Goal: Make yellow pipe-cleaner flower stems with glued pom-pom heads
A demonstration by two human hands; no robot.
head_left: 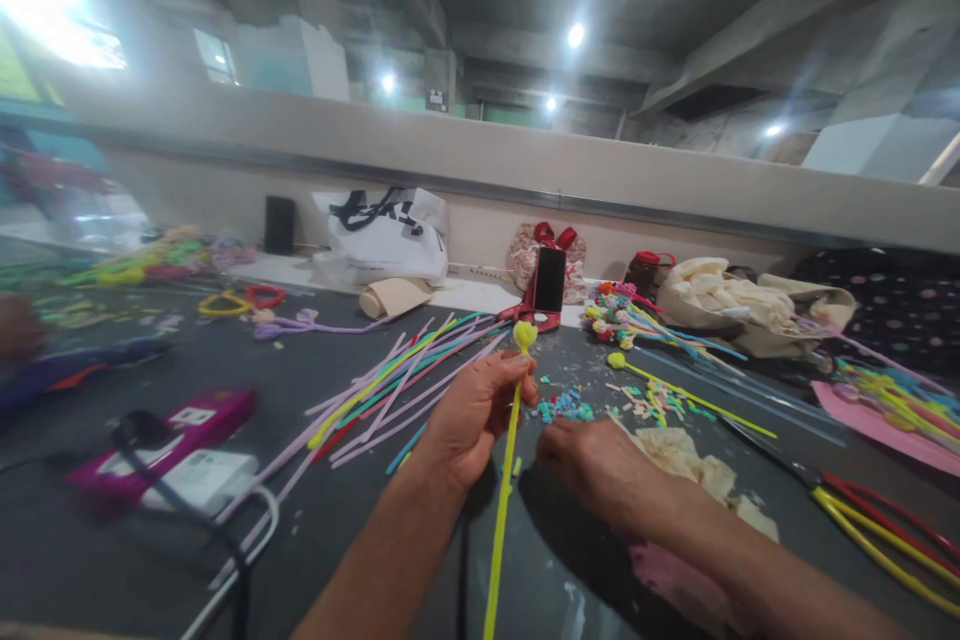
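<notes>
My left hand [474, 417] is closed round a long yellow-green pipe cleaner [504, 510] whose top end is bent into a small heart shape [524, 334]. The stick runs down past my wrist toward the lower edge of the view. My right hand [589, 465] rests on the dark table [352, 520] just right of the stick, fingers curled in near small coloured scraps [564, 408]; what it holds, if anything, is hidden.
A fan of pink, purple, green and yellow pipe cleaners [390, 390] lies left of my hands. A pink device [161, 440] with cables sits at the left. A phone on a red stand [549, 282], bags [386, 240], crumpled cloth [720, 295] and more sticks [885, 530] lie behind and right.
</notes>
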